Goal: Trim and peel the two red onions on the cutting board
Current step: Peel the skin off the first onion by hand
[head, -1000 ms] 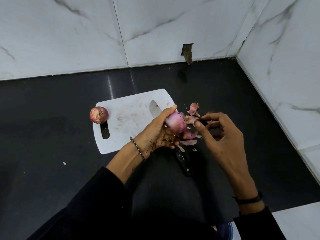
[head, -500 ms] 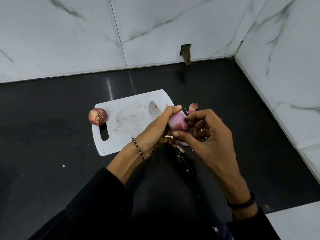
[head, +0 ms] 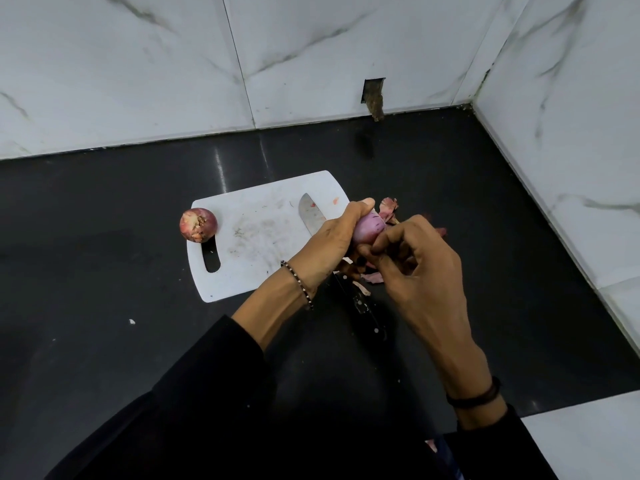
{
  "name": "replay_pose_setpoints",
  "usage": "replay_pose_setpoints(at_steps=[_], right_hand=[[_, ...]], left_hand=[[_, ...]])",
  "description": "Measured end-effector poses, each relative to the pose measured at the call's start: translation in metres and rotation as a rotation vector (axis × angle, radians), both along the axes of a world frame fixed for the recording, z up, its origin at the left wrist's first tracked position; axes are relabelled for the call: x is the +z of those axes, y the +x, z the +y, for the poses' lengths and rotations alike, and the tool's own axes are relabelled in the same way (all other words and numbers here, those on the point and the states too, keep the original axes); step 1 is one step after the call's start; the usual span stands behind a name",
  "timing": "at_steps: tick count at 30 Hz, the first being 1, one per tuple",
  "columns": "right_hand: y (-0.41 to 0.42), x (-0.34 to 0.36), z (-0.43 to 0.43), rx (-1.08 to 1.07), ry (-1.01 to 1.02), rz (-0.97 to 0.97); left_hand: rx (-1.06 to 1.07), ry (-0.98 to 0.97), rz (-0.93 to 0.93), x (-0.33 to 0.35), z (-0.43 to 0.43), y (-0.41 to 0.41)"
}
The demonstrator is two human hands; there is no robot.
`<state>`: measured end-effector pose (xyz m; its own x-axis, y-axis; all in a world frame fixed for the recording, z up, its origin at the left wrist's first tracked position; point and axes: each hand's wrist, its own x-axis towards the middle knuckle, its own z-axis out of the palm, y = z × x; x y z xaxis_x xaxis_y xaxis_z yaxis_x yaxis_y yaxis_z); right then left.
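Peeling the first onion (head: 369,231) looks to be the step in hand; the left hand (head: 330,239) grasps it, thumb laid over its far side, and holds it up off the board (head: 249,271), just at that hand's fingertips; the right hand (head: 417,271) meets it from the other side, fingers curled, thumb and forefinger pinching at the onion's near end, seemingly on a flap of skin, though the flap itself is hidden; the exposed flesh is pale purple and smooth, so little skin seems left; the next move, I judge, calls for a firm hold by the left while the right pulls the skin away and drops it; the second onion (head: 198,225), unpeeled with its root on, sits well to the left of the left hand, on the board's far-left corner above the handle slot, and its trimming is not yet done; the knife (head: 310,213) lies just beyond the left hand's knuckles, blade on the board, handle running under both wrists onto the dark counter (head: 104,289), so the hands work right over it; loose peels (head: 388,206) lie beyond and beneath the right hand; a marble wall (head: 346,46) closes the corner, well apart.
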<state>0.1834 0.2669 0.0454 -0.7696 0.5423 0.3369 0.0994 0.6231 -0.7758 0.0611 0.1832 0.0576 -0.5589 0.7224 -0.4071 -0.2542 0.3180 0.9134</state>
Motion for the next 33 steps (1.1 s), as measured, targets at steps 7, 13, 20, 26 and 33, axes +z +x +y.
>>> replay_pose_setpoints(at_steps=[7, 13, 20, 26, 33], right_hand=[[0.001, 0.004, 0.004, -0.044, -0.119, 0.048], [-0.003, 0.007, 0.008, -0.018, -0.050, 0.047], [0.000, 0.011, 0.020, 0.009, 0.105, -0.016], [0.004, 0.008, 0.033, 0.076, 0.317, -0.081], [-0.003, 0.009, 0.034, 0.073, 0.450, -0.156]], left_hand=[[0.006, -0.016, -0.033, -0.001, 0.004, -0.002], [0.009, 0.007, -0.031, 0.001, 0.006, -0.005], [0.060, -0.021, -0.029, 0.000, 0.003, -0.005], [0.042, -0.045, -0.033, -0.007, 0.002, -0.008], [0.036, -0.085, -0.058, -0.006, -0.001, -0.006]])
